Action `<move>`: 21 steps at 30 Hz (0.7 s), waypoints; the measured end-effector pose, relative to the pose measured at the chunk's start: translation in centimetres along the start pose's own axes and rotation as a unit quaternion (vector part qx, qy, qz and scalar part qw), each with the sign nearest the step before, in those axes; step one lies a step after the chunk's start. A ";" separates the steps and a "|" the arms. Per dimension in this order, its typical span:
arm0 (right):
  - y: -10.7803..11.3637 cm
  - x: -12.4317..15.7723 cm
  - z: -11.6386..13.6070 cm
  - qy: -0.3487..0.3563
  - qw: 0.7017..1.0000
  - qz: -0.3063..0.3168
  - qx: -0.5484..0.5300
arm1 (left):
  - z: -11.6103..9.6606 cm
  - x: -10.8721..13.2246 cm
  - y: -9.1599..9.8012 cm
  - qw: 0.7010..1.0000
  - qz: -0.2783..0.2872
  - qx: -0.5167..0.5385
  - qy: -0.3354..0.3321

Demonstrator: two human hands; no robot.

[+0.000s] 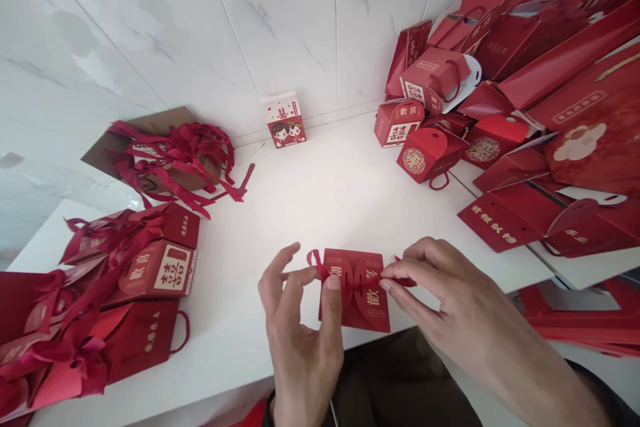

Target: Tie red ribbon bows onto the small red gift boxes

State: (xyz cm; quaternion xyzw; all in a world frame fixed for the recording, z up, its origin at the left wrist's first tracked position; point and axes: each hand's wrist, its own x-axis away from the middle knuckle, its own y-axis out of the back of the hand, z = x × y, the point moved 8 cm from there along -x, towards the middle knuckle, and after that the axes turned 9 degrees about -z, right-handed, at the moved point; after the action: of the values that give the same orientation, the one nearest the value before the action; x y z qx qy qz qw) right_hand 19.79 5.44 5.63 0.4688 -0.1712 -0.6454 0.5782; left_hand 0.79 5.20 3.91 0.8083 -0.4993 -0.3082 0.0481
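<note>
A small red gift box (360,317) with gold lettering sits at the front edge of the white table, its rounded flaps folded over the top. Across those flaps runs a red ribbon (406,281). My left hand (303,327) pinches the ribbon on the box's left side between thumb and index finger, a loop standing up beyond the fingertip. On the right side, my right hand (440,290) pinches the other part of the ribbon between thumb and fingers. Whether a knot lies in the middle is hard to make out.
Red boxes with ribbon bows (145,270) crowd the left. Behind them, a brown open box (107,143) holds loose red ribbons (185,150). A small box with cartoon faces (286,121) stands against the tiled wall. Several red boxes (433,150) and bags (595,120) pile up at right.
</note>
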 end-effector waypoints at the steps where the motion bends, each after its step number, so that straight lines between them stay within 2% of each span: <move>1: 0.1 -0.2 0.1 -0.010 1.000 0.001 -0.020 | 0.0 0.0 -0.5 0.999 0.032 0.024 0.006; 4: 0.1 -0.5 0.0 -0.051 0.995 0.013 -0.089 | 0.3 0.0 -1.6 0.988 0.110 0.099 0.049; 6: -0.1 -0.6 -0.2 -0.078 0.987 0.023 -0.135 | 0.7 -0.2 -1.8 0.982 0.123 0.127 0.072; 9: -0.3 -0.7 -0.2 -0.094 0.980 0.035 -0.174 | 1.0 -0.6 -1.7 0.980 0.110 0.147 0.071; 18: -0.1 -1.0 0.6 -0.066 0.977 0.030 -0.200 | 0.3 -0.5 -1.0 0.981 0.070 0.169 0.056; 21: -0.1 -1.1 0.7 -0.067 0.977 0.031 -0.202 | 0.2 -0.1 -1.0 0.980 0.079 0.173 0.050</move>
State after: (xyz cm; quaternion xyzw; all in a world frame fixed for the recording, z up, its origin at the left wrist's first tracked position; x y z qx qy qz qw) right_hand 19.03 6.25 6.34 0.2926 -0.0903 -0.6783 0.6679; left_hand 1.42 5.83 3.41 0.7768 -0.6043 -0.1718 -0.0435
